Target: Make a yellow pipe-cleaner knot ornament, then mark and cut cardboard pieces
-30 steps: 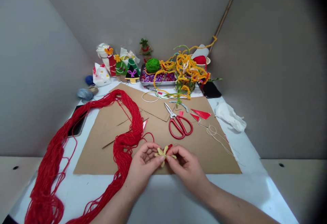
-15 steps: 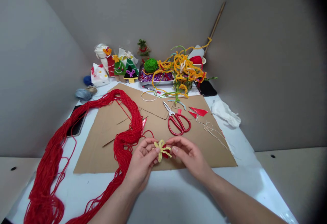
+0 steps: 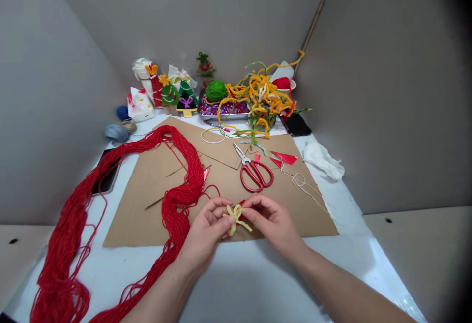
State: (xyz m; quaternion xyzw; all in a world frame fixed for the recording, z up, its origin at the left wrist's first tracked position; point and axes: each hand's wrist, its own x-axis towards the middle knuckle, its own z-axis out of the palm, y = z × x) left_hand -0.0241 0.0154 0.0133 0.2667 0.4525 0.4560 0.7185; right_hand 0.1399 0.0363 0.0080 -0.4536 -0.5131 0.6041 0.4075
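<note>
My left hand [image 3: 205, 229] and my right hand [image 3: 271, 220] meet low over the near edge of the cardboard sheet [image 3: 132, 217], and between them I pinch a yellow chenille bow [image 3: 236, 217], its loops and tails sticking out past my fingertips. The fingers of both hands are curled together and clamped on it from either side. A small red piece [image 3: 242, 202] shows just behind the bow, at 12 o'clock from it, and I can't tell what it is.

At 10 o'clock from my hands, a big hank of red yarn [image 3: 180, 190] lies across the cardboard and spills off to 8 o'clock onto the white counter [image 3: 258, 278], passing just beside my left wrist. At 12 o'clock sit red-handled scissors [image 3: 253, 174], blades pointing away from me and slightly left. At 1 o'clock lie red paper triangles [image 3: 283, 158], with a loop of pale twine [image 3: 300, 181] beside them, and a crumpled white cloth [image 3: 322, 160] sits off the cardboard at 2 o'clock. Far off at 12 o'clock, a metal tray of beads [image 3: 223, 109] holds a green yarn ball [image 3: 216, 91], next to a tangle of orange-yellow chenille stems [image 3: 261, 94], with felt Christmas trees [image 3: 186, 102] at 11 o'clock
</note>
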